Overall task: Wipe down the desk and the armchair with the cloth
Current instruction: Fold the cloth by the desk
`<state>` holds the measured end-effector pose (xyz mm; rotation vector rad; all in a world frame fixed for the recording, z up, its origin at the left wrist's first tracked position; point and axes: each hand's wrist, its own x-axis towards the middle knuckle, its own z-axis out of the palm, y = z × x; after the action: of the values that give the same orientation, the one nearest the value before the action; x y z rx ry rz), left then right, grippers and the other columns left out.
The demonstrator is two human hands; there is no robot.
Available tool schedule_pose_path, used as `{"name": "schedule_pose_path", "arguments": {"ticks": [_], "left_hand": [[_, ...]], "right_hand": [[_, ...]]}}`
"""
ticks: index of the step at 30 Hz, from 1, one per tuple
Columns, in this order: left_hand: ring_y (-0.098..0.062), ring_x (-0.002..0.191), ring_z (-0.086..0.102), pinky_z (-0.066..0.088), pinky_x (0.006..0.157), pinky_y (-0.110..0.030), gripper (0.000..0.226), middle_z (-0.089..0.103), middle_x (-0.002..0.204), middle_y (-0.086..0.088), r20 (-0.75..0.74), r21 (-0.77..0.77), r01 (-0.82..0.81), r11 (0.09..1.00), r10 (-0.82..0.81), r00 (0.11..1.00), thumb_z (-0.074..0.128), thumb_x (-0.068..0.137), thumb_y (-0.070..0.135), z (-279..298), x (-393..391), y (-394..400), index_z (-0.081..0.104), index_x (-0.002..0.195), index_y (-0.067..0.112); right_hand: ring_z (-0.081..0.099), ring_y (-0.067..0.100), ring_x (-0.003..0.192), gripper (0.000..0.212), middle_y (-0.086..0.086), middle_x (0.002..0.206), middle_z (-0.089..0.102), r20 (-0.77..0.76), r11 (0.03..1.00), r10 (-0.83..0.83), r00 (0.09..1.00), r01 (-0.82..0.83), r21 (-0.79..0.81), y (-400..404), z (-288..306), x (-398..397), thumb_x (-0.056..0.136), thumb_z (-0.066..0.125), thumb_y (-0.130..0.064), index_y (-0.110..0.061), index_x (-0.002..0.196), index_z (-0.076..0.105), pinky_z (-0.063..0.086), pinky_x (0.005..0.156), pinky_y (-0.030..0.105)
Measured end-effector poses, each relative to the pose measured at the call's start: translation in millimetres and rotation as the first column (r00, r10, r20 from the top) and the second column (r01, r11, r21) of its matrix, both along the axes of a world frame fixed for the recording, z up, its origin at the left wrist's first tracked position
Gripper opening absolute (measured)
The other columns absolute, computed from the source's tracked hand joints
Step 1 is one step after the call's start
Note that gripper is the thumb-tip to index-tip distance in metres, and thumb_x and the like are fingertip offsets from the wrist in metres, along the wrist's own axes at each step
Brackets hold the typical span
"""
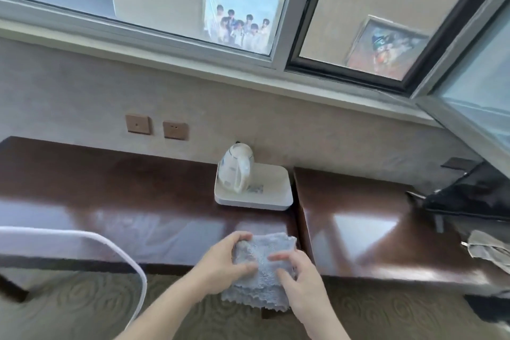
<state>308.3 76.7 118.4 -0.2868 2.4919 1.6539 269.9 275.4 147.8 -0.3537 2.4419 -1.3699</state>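
A pale blue fluffy cloth [262, 259] lies folded at the front edge of the dark glossy wooden desk [110, 196], partly hanging over the edge. My left hand [226, 259] grips its left side, thumb on top. My right hand [295, 273] presses on its right side with fingers spread on the fabric. The armchair's white-edged back [118, 251] curves in at the lower left, close to the desk front.
A white kettle [237, 168] stands on a white tray [276, 196] behind the cloth. A second desk section [358, 215] joins on the right, carrying a black bag [474, 196] and a grey item [488, 251]. Wall sockets and a window ledge are behind. Patterned carpet lies below.
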Motion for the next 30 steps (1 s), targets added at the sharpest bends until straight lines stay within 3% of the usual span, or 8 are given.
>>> {"name": "schedule_pose_path", "arguments": {"ticks": [2,5,9,13,19,23,26,30], "left_hand": [[0.009,0.117,0.052,0.035,0.084,0.001,0.067,0.053,0.131,0.028,0.05,-0.019,0.098,0.995,-0.097,0.994,0.078,0.08,0.042,-7.9,-31.3,-9.7,0.045,0.138,0.051],[0.008,0.125,0.048,0.032,0.097,-0.006,0.06,0.055,0.131,0.029,0.111,-0.059,0.184,0.981,-0.177,0.978,0.079,0.082,0.036,-16.4,-66.7,-21.8,0.053,0.135,0.047],[0.001,0.134,0.043,0.029,0.11,-0.014,0.074,0.051,0.141,0.019,0.178,-0.114,0.25,0.961,-0.228,0.957,0.081,0.078,0.031,-36.5,-120.8,-32.5,0.049,0.144,0.036],[-0.006,0.134,0.044,0.03,0.103,-0.012,0.073,0.046,0.144,0.009,0.245,-0.187,0.201,0.961,-0.153,0.957,0.076,0.084,0.026,-64.3,-178.7,-31.5,0.043,0.149,0.032],[-0.018,0.136,0.04,0.028,0.114,-0.021,0.063,0.037,0.145,-0.001,0.219,-0.367,0.079,0.927,0.004,0.976,0.053,0.097,0.008,-103.6,-282.9,-6.1,0.034,0.154,0.024],[-0.024,0.142,0.034,0.036,0.11,-0.028,0.062,0.012,0.162,-0.012,0.195,-0.515,0.035,0.856,0.078,0.978,0.046,0.1,0.015,-135.7,-371.9,11.4,0.022,0.157,0.023],[-0.028,0.155,0.003,0.037,0.112,-0.031,0.076,-0.012,0.168,-0.008,0.3,-0.611,0.141,0.779,0.062,0.952,0.044,0.1,0.009,-162.1,-417.9,11.8,0.001,0.161,0.022],[-0.031,0.155,-0.012,0.02,0.124,-0.037,0.079,-0.018,0.167,-0.012,0.439,-0.63,0.353,0.692,-0.058,0.897,0.047,0.102,0.011,-195.2,-448.7,3.1,-0.004,0.161,0.023]], "right_hand": [[0.055,-0.009,0.107,0.04,-0.017,0.11,0.065,0.021,0.998,-0.035,0.999,0.034,0.05,-3.9,-11.5,-28.4,0.09,0.058,0.002,-0.035,0.097,0.071,0.039,0.089,0.006],[0.055,-0.013,0.103,0.04,-0.021,0.111,0.067,0.074,0.994,-0.058,0.996,0.051,0.095,-8.8,-25.1,-64.3,0.091,0.058,0.0,-0.036,0.104,0.071,0.04,0.087,0.004],[0.051,-0.019,0.107,0.045,-0.023,0.112,0.065,0.078,0.99,-0.055,0.995,0.044,0.136,-17.7,-46.8,-128.4,0.091,0.057,0.0,-0.042,0.101,0.067,0.036,0.084,-0.002],[0.05,-0.02,0.106,0.041,-0.027,0.114,0.062,0.138,0.981,0.012,0.99,-0.039,0.191,-29.1,-75.6,-200.4,0.094,0.056,-0.006,-0.045,0.102,0.065,0.032,0.083,-0.006],[0.053,-0.01,0.111,0.04,-0.025,0.118,0.061,0.237,0.983,0.003,0.971,-0.047,0.18,-41.3,-127.2,-315.5,0.096,0.053,-0.007,-0.044,0.108,0.064,0.034,0.081,-0.005],[0.04,0.016,0.141,0.049,-0.002,0.147,0.048,0.187,0.946,0.075,0.979,-0.129,0.296,-51.1,-162.7,-402.3,0.095,0.054,-0.008,-0.022,0.143,0.05,0.031,0.105,0.013],[0.002,0.028,0.154,0.064,0.017,0.165,-0.007,0.153,0.836,0.258,0.954,-0.3,0.459,-58.3,-192.1,-445.7,0.099,0.05,-0.011,-0.017,0.156,0.023,0.012,0.122,0.027],[-0.005,0.026,0.154,0.074,0.011,0.166,0.0,0.138,0.661,0.485,0.863,-0.465,0.589,-73.6,-222.2,-465.1,0.098,0.052,-0.023,-0.011,0.158,0.01,0.001,0.124,0.033]]}}
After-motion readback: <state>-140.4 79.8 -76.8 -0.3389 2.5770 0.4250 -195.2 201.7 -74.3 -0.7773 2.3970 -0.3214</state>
